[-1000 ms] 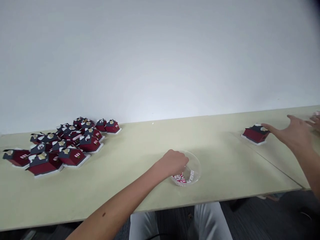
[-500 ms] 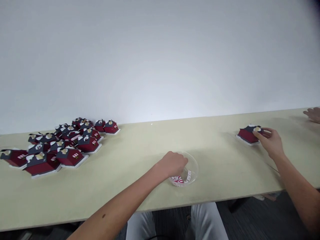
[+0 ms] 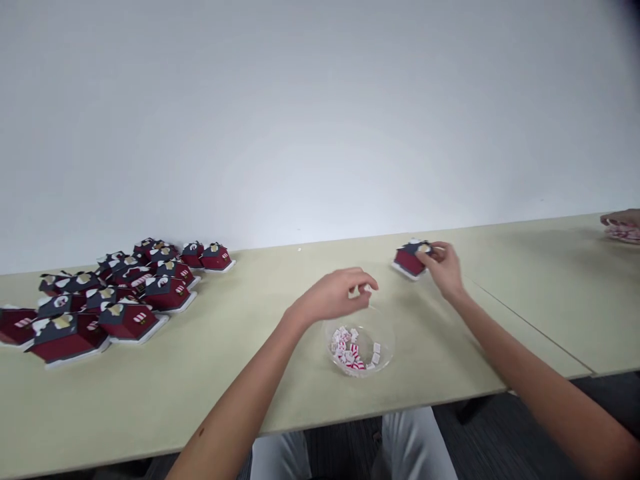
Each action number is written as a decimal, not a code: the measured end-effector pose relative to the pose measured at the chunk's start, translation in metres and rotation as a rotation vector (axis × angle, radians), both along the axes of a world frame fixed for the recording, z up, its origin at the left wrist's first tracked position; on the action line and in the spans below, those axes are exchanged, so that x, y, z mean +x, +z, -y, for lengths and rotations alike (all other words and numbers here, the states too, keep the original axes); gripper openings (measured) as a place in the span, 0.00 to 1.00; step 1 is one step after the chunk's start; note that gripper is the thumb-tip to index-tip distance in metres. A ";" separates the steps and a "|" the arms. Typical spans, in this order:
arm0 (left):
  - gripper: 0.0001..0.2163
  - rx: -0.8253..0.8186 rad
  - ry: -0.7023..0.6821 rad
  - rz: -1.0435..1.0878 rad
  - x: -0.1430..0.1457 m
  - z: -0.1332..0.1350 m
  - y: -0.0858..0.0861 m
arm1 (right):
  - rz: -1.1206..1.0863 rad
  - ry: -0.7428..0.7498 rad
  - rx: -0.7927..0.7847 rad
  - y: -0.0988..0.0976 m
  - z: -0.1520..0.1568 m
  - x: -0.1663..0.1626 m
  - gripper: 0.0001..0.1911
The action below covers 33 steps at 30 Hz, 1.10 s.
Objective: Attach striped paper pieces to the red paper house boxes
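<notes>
My left hand [image 3: 340,293] is just above a clear round bowl [image 3: 391,350]. Its thumb and fingertips are drawn together around a small white piece [image 3: 368,289], whose details are too small to make out. Inside the bowl lie small white pieces, some with red stripes [image 3: 354,351]. Further to the right, my right hand [image 3: 445,270] is closed on the right side of a small model house [image 3: 409,260]. This house has dark red walls, a dark roof with white patches and a white base, and my fingers hide its right end.
Several similar red model houses [image 3: 130,320] are clustered on the left of the pale table [image 3: 240,373]. A plain wall [image 3: 320,133] runs behind it. At the far right edge another person's hand [image 3: 623,218] is above pinkish-white pieces [image 3: 623,233]. A seam [image 3: 530,325] crosses the tabletop.
My left hand has risen out of the bowl with a small white piece. My right hand has brought the model house leftward, closer to the bowl. The other person's hand has shifted slightly.
</notes>
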<state>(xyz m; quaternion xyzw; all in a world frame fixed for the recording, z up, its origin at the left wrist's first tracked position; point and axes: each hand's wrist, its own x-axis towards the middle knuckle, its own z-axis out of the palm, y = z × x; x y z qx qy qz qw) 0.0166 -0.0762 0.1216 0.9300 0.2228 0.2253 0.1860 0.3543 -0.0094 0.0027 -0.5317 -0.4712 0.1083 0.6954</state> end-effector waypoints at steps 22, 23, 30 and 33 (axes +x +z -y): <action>0.14 -0.791 0.547 1.123 -0.007 -0.090 -0.114 | 0.094 0.552 -0.074 -0.007 0.001 -0.182 0.21; 0.14 -0.804 0.551 1.125 -0.009 -0.091 -0.114 | 0.126 0.540 -0.073 -0.006 0.003 -0.182 0.21; 0.14 -0.887 0.520 1.106 -0.017 -0.097 -0.115 | 0.215 0.380 0.003 -0.003 -0.001 -0.180 0.19; 0.15 -0.841 0.532 1.089 -0.016 -0.100 -0.116 | 0.112 0.343 0.010 -0.004 -0.015 -0.176 0.22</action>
